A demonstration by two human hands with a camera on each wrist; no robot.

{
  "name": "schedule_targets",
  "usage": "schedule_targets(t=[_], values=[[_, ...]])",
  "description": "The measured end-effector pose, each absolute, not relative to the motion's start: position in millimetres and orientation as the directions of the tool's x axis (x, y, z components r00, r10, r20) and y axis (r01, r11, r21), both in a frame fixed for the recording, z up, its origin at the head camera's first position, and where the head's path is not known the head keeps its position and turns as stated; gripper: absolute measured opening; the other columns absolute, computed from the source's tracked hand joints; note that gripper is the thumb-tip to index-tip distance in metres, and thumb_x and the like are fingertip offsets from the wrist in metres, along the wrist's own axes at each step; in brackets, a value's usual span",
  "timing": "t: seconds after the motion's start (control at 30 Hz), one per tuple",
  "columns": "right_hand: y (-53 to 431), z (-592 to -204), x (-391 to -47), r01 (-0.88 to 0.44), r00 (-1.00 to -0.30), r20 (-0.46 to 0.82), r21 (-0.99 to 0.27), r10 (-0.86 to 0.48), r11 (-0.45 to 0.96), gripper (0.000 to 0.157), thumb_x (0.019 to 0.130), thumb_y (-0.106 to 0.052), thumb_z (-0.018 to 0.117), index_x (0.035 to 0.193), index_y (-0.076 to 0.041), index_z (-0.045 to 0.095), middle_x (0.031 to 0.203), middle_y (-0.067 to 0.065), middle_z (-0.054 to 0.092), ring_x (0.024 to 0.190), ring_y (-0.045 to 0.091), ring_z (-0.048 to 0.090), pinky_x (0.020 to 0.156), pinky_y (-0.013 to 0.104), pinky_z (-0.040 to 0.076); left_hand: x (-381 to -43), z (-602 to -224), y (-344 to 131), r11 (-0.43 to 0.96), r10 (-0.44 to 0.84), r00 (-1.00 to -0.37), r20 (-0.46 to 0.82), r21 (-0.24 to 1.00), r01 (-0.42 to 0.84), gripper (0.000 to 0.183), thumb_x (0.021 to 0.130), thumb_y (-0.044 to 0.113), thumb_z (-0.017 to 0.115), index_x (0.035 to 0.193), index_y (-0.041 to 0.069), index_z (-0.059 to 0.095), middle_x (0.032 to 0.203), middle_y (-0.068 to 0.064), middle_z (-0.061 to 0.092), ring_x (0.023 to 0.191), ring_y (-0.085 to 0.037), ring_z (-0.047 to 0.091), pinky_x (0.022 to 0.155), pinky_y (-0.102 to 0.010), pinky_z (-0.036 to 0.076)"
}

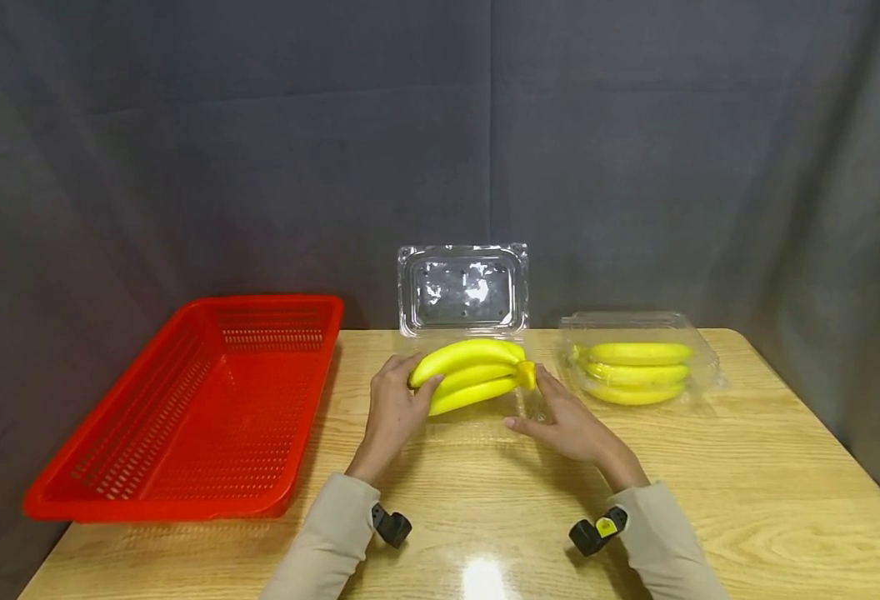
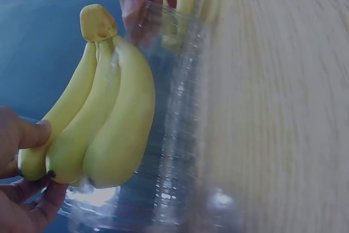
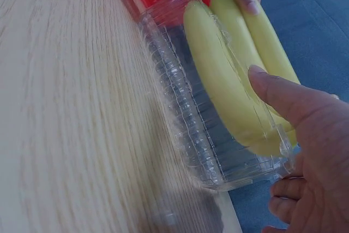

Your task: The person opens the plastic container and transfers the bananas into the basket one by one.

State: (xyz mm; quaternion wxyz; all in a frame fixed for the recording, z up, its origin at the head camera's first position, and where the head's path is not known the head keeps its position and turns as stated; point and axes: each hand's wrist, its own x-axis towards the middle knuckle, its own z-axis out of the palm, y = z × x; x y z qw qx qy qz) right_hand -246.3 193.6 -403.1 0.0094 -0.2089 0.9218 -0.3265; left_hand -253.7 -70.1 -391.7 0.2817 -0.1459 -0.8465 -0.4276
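hovering at mouth of open box (image 3: 177, 83): banana bunch (image 1: 476, 377), pinched opposite the stem (image 2: 98, 24) by left hand (image 1: 397, 398), likely leaving that end free. right hand (image 1: 573, 427), loosely spread, at box's right end, apparently steadying it.

Upright lid (image 1: 458, 296) blocking behind, basket (image 1: 218, 417) left, free tabletop (image 1: 492, 496) nearside

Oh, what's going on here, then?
A person's left hand grips a bunch of bananas by the tips, at an open clear container. The right hand is at that container's right end. A second clear container, to the right, has bananas inside. A red basket stands on the left.
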Motion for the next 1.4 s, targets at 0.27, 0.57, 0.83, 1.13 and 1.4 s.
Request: schedule_targets(t=[0.27,0.57,0.83,1.13,1.4], values=[[194,-403,-248,-0.396,-0.909,0.151,-0.597,-0.388,0.698,0.104,0.088,-0.059,0.060,0.153,0.001,0.007,0.158,0.021,0.007,0.142,0.042,0.012,0.111,0.057,0.014,-245,-374,-66,0.585,0.019,-0.792,0.611,0.636,0.504,0.039,0.085,0.011,0.075,0.116,-0.009,0.065,0.099,-0.019,0.064,0.074,-0.022,0.053,0.060,-0.028,0.045],[194,-404,-247,-0.404,-0.907,0.166,-0.602,-0.387,0.689,0.099,0.088,-0.058,0.061,0.157,-0.020,0.000,0.156,0.024,0.013,0.139,0.045,0.018,0.108,0.062,0.017,-230,-354,-66,0.574,0.021,-0.761,0.648,0.615,0.540,0.038,0.083,0.011,0.077,0.115,-0.008,0.066,0.103,-0.019,0.065,0.073,-0.021,0.054,0.060,-0.028,0.045],[192,-402,-249,-0.392,-0.912,0.159,-0.615,-0.379,0.685,0.100,0.087,-0.058,0.062,0.157,-0.018,0.002,0.155,0.025,0.014,0.140,0.045,0.017,0.108,0.063,0.016,-217,-334,-73,0.576,0.022,-0.742,0.670,0.599,0.557,0.038,0.082,0.011,0.078,0.114,-0.007,0.067,0.103,-0.020,0.065,0.073,-0.023,0.055,0.061,-0.029,0.047],[189,-404,-248,-0.405,-0.906,0.154,-0.581,-0.394,0.706,0.100,0.089,-0.056,0.060,0.154,0.000,0.009,0.158,0.021,0.007,0.142,0.043,0.013,0.110,0.060,0.015,-207,-323,-87,0.602,0.017,-0.738,0.674,0.583,0.546,0.035,0.083,0.010,0.076,0.115,-0.003,0.069,0.097,-0.018,0.065,0.073,-0.023,0.053,0.061,-0.031,0.043],[188,-404,-248,-0.387,-0.912,0.132,-0.589,-0.388,0.709,0.101,0.089,-0.058,0.059,0.151,0.006,0.012,0.158,0.021,0.005,0.142,0.042,0.010,0.112,0.056,0.013,-204,-317,-93,0.625,-0.009,-0.701,0.713,0.551,0.553,0.033,0.081,0.011,0.077,0.112,0.000,0.072,0.095,-0.015,0.066,0.072,-0.023,0.055,0.059,-0.032,0.044]])
